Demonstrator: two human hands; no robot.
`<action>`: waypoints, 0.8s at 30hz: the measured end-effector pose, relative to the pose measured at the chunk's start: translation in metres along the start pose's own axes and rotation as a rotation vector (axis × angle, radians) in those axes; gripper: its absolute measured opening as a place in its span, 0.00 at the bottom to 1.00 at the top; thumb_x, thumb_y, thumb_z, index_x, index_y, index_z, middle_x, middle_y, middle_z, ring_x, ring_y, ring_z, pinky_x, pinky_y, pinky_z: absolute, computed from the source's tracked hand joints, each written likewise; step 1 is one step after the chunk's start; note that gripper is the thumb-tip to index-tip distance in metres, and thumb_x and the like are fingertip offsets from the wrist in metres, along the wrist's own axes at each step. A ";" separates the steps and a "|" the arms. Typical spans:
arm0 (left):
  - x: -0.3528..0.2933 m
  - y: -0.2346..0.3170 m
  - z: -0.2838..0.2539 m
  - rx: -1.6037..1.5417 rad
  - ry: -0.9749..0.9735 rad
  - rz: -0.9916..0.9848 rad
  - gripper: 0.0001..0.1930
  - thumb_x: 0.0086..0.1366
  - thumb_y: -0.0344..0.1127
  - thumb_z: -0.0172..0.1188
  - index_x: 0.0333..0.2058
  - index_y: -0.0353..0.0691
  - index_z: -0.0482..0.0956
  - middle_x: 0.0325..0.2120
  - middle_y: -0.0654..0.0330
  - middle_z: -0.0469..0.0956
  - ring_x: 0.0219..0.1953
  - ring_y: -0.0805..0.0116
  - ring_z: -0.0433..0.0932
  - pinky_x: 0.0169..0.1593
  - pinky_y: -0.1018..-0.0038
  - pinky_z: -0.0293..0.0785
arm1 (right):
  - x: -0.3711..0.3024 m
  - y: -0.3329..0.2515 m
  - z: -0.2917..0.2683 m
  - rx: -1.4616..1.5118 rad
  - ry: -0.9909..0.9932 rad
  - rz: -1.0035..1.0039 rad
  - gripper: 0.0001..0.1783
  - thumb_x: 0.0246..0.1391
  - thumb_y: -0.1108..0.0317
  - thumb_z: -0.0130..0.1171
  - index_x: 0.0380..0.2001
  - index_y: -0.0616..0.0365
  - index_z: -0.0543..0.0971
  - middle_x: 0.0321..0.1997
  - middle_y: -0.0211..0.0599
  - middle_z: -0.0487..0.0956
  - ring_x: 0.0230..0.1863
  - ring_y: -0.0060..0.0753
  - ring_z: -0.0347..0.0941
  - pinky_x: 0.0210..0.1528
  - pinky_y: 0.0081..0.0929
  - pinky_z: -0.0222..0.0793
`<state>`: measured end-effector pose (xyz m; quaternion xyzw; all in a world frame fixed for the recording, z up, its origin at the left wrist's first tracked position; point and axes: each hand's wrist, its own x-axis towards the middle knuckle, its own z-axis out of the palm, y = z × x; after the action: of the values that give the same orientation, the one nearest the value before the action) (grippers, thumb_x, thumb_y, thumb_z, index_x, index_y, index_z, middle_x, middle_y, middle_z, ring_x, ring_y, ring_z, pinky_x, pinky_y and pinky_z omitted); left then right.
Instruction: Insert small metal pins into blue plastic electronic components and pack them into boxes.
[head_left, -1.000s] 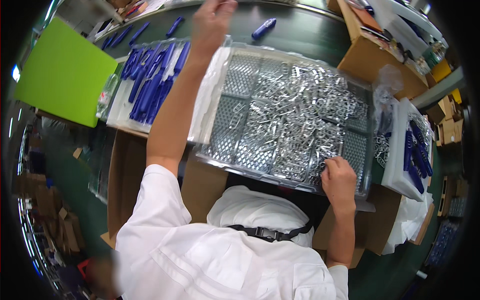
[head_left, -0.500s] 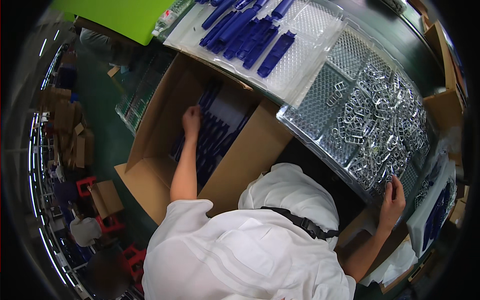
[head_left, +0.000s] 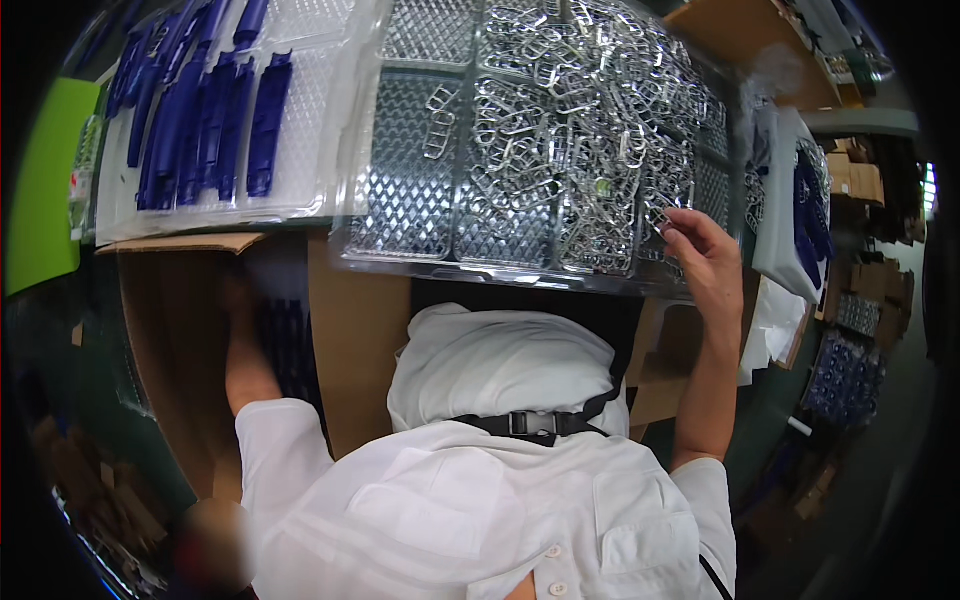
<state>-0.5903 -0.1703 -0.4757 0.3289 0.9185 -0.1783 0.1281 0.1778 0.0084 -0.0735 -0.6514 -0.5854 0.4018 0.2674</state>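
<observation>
My right hand (head_left: 706,258) is over the right part of a clear plastic tray (head_left: 400,262), thumb and fingertips pinched on a small shiny metal buckle (head_left: 661,222). Loose metal buckles (head_left: 600,130) of the same kind are heaped across the tray's textured compartments. My left arm reaches down into an open cardboard box (head_left: 362,340) at the left. In its shadow my left hand (head_left: 238,288) is dark and blurred, so its fingers cannot be made out. Beside it, rows of dark blue plastic parts (head_left: 290,345) lie in the box.
On a white tray (head_left: 310,140) at the back left lie several long blue plastic pieces (head_left: 205,130). A bright green panel (head_left: 45,190) stands at the far left. Past the buckle tray, a white foam tray (head_left: 785,215) holds more blue parts; cartons (head_left: 870,180) are stacked beyond it.
The view has swung to the right, so the buckle tray now sits in the middle. My right hand has come to a buckle at the heap's edge. My left hand remains inside the box.
</observation>
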 end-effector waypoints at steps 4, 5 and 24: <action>-0.025 -0.014 -0.037 -0.303 0.099 0.077 0.42 0.72 0.63 0.59 0.70 0.32 0.69 0.69 0.39 0.69 0.71 0.46 0.69 0.71 0.55 0.68 | -0.002 0.006 -0.008 0.043 -0.008 0.021 0.15 0.66 0.77 0.64 0.54 0.62 0.84 0.39 0.27 0.85 0.37 0.15 0.78 0.42 0.17 0.74; -0.042 -0.014 -0.044 -0.409 0.293 0.204 0.39 0.74 0.59 0.60 0.68 0.29 0.70 0.69 0.39 0.69 0.71 0.47 0.69 0.72 0.58 0.66 | -0.002 0.008 -0.010 0.024 -0.006 0.006 0.14 0.66 0.77 0.64 0.54 0.61 0.84 0.40 0.26 0.85 0.37 0.15 0.77 0.42 0.16 0.74; -0.438 0.202 -0.350 -1.977 -0.960 0.896 0.34 0.77 0.44 0.51 0.75 0.31 0.57 0.51 0.48 0.79 0.45 0.56 0.86 0.55 0.61 0.82 | -0.001 -0.005 -0.021 -0.901 0.144 -0.683 0.12 0.54 0.74 0.70 0.43 0.56 0.83 0.38 0.38 0.80 0.40 0.44 0.79 0.41 0.38 0.77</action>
<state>-0.1715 -0.1252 -0.0539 0.2787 0.3188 0.5641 0.7088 0.1928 0.0113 -0.0584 -0.5008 -0.8566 -0.0423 0.1170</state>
